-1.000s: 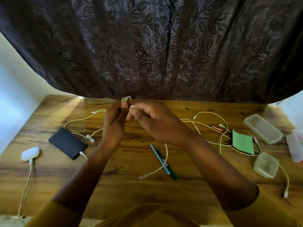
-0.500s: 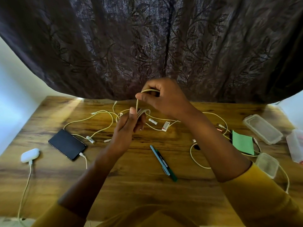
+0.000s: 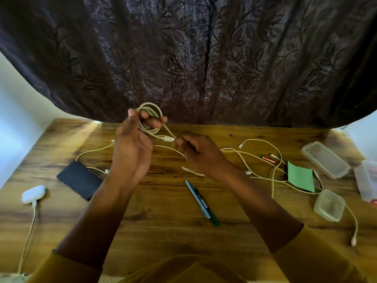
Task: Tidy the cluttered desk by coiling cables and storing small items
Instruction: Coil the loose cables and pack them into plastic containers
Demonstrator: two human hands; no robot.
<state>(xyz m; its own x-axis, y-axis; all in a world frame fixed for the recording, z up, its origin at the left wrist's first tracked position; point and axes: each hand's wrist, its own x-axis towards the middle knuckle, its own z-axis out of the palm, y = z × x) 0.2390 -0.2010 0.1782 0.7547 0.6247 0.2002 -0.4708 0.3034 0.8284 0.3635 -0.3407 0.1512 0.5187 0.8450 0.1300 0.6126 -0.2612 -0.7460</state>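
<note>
A person in mustard-yellow sleeves [image 3: 318,260] sits at a wooden desk [image 3: 163,231] looking down at both hands, raised above the desk's far half; the left hand [image 3: 133,144] is lifted with its fingers curled round a white charging cable [image 3: 150,119] wound into a small coil of several loops, held up against a dark leaf-patterned curtain [image 3: 204,58] that hangs behind the desk; the cable's free end runs down and to the right to a white plug [image 3: 168,138], which meets the fingertips of the right hand [image 3: 195,152]; that hand's fingers are bent inward at the plug, though whether they pinch it or only touch it I cannot tell; on the desk to the left lies a black phone [image 3: 80,179] with a cable at its near corner, and nearer the left edge a white earbud case [image 3: 33,194] with its own cable trailing toward the viewer; in the middle, near the forearms, two pens [image 3: 202,202] lie side by side, one blue and one green; to the right, more loose white cables [image 3: 273,160] tangle across the wood near a small red battery [image 3: 268,159], a green card [image 3: 301,178], and three clear plastic boxes [image 3: 324,159] along the right side.
</note>
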